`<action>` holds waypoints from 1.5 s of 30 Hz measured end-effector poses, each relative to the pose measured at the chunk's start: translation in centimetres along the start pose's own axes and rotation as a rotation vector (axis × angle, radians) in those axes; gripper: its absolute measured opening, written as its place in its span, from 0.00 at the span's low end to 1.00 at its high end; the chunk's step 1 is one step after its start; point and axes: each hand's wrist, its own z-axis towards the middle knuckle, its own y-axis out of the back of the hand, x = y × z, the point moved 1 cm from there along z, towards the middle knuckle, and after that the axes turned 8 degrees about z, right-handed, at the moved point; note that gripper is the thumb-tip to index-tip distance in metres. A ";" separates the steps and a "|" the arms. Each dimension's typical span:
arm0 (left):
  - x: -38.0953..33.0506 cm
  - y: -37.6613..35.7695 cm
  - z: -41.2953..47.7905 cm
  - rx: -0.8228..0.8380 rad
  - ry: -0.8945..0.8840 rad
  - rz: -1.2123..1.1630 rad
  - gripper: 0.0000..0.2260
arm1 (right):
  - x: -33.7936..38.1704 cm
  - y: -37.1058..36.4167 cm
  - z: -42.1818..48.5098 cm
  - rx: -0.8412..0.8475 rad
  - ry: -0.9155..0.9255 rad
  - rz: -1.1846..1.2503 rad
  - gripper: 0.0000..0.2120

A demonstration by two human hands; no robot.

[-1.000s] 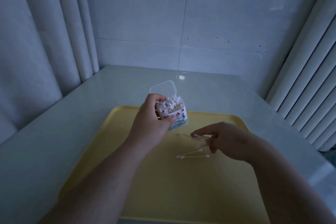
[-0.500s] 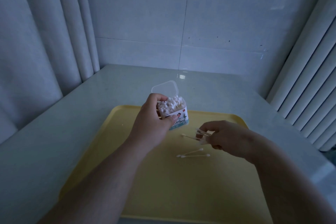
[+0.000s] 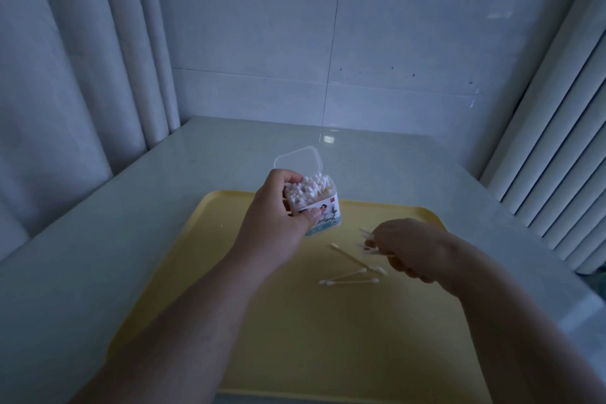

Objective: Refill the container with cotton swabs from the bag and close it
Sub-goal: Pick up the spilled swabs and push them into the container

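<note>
Left hand (image 3: 278,216) wrapped round container (image 3: 319,210), held over tray (image 3: 295,338), lid (image 3: 298,159) flipped back | right hand (image 3: 410,246) pinching a few swabs (image 3: 369,234); loose swabs (image 3: 347,275) lie on tray nearby | risk: container looks crammed, so forcing more in may spill some or block the lid.

The container (image 3: 323,207) is covered on its 9 o'clock side by the left hand (image 3: 275,226), and its label print is too small to be read. The right hand (image 3: 413,249) is seen from the back, so its fingertips are hidden and the swabs (image 3: 366,232) pinched there are blurred and cannot be counted. The tray (image 3: 203,239) is masked at 7 and 5 o'clock by the left forearm (image 3: 183,321) and the right forearm (image 3: 511,321), both cut off by the bottom edge.
</note>
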 end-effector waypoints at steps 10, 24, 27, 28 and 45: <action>0.0 -0.1 0.0 0.033 -0.022 0.016 0.18 | -0.8 -0.1 1.0 -0.476 0.440 0.311 0.09; 0.1 -0.3 0.0 0.085 -0.086 0.078 0.20 | -0.2 -0.7 0.3 -0.424 0.465 0.152 0.14; 0.2 -0.3 0.0 0.092 -0.101 0.089 0.21 | -0.1 -0.7 0.1 -0.405 0.453 0.087 0.10; 0.1 -0.3 0.0 0.094 -0.106 0.094 0.21 | -0.1 -0.7 0.0 -0.408 0.450 0.065 0.08; 0.2 -0.7 -0.2 0.139 -0.165 0.171 0.23 | 0.3 -0.8 -0.5 -0.397 0.364 -0.038 0.03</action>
